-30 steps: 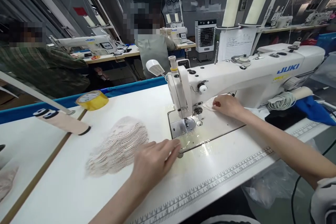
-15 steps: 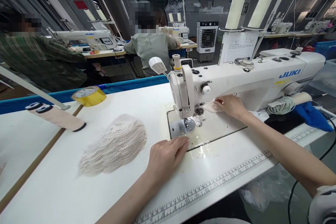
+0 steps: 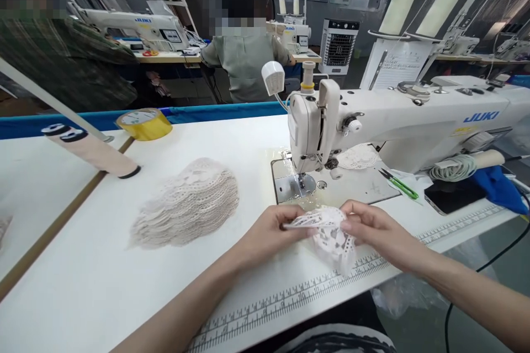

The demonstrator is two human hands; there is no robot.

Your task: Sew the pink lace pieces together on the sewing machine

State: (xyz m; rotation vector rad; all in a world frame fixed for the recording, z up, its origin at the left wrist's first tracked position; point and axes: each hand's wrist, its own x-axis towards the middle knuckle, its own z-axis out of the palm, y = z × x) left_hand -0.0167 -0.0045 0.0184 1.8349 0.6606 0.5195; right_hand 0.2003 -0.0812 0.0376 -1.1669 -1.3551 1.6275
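Observation:
Both my hands hold one white lace piece point(image 3: 331, 231) just above the table's front edge, in front of the white JUKI sewing machine point(image 3: 393, 121). My left hand point(image 3: 269, 231) pinches the lace's left end. My right hand point(image 3: 372, 229) grips its right side, fingers closed on it. A stack of more lace pieces point(image 3: 358, 155) lies under the machine's arm behind my hands. The needle and presser foot point(image 3: 301, 181) stand bare above the metal plate.
A heap of cream lace pieces point(image 3: 188, 204) lies to the left. Yellow tape roll point(image 3: 143, 123) and a pink roll point(image 3: 93, 149) sit at the far left. Green snips point(image 3: 397, 183), a phone point(image 3: 453, 194) and blue cloth point(image 3: 499, 187) lie right. Two other people work at machines behind.
My right hand drew back from under the machine's arm with a lace piece and came to the front edge. My left hand left the table near the plate and pinched the same piece.

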